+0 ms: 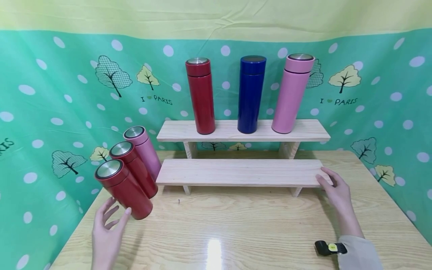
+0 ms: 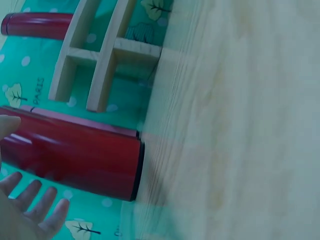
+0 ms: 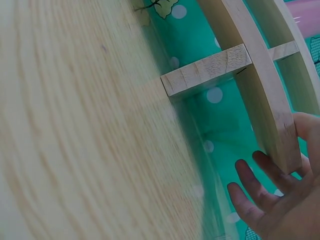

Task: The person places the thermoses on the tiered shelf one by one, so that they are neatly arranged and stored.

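Observation:
Two red thermos bottles stand at the left of the table, with a pink thermos bottle (image 1: 146, 148) behind them. My left hand (image 1: 107, 234) is right by the front red thermos bottle (image 1: 129, 191), its thumb and fingers apart on either side of the lower body. In the left wrist view, the thumb overlaps the red body and the other fingers spread beside it, uncurled. The second red bottle (image 1: 140, 165) is partly covered by the front one. At the right, my right hand (image 1: 337, 189) grips the end of the lower wooden shelf (image 1: 236, 172) between thumb and fingers.
On the upper wooden shelf (image 1: 233, 127) stand a red bottle (image 1: 202, 99), a blue bottle (image 1: 250, 97) and a pink bottle (image 1: 291, 97). A green patterned cloth (image 1: 222, 93) hangs behind the table (image 1: 236, 221). A black wrist device (image 1: 329, 248) sits at my right sleeve.

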Demonstrator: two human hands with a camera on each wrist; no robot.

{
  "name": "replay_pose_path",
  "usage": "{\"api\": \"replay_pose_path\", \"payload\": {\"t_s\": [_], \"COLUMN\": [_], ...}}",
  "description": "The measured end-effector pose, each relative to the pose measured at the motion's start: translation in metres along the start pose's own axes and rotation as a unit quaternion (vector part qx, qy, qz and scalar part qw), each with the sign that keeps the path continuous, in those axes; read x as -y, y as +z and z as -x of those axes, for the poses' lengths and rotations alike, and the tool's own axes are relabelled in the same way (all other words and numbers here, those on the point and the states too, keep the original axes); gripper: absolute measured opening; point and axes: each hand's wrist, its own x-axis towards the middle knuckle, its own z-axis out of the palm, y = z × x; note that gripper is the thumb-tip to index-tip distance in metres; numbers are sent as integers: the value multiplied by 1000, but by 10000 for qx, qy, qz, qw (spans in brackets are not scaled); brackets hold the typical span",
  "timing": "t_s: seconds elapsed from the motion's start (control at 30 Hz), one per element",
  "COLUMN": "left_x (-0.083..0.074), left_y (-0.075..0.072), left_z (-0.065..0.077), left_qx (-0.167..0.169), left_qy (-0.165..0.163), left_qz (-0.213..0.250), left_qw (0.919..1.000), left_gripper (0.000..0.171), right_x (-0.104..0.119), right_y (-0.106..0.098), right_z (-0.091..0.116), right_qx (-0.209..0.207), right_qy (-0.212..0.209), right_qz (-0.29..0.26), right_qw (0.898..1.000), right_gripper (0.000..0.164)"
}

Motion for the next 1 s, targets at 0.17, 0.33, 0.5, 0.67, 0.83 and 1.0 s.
{"api": "replay_pose_path", "payload": {"t_s": [0.17,0.33,0.5,0.67,0.83,1.0], "left_x": [-2,0,2,5,7,9], "left_y": [1,4,11,17,20,20], "left_z": [-12,-22,-30,-34,-36,-39], "left_qx": [149,232,392,429,391,318], "left_qy": [-41,-13,49,-59,-39,-50], "left_qz": [188,257,144,219,488,511], "left_qw": [9997,9994,9991,9988,9980,9982], "left_gripper": [72,77,79,79,76,74], "right_x": [0,-1,-1,-1,-1,-2], "right_y": [0,2,2,1,1,1], "right_z": [0,1,0,0,0,0], "right_qx": [13,26,-49,-24,2,-9], "right_qy": [-71,-28,9,-77,-69,-54], "right_qz": [-40,-120,-163,-148,-172,-150], "right_qw": [10000,9999,9999,9999,9998,9999], "right_gripper": [70,70,68,69,69,69]}}
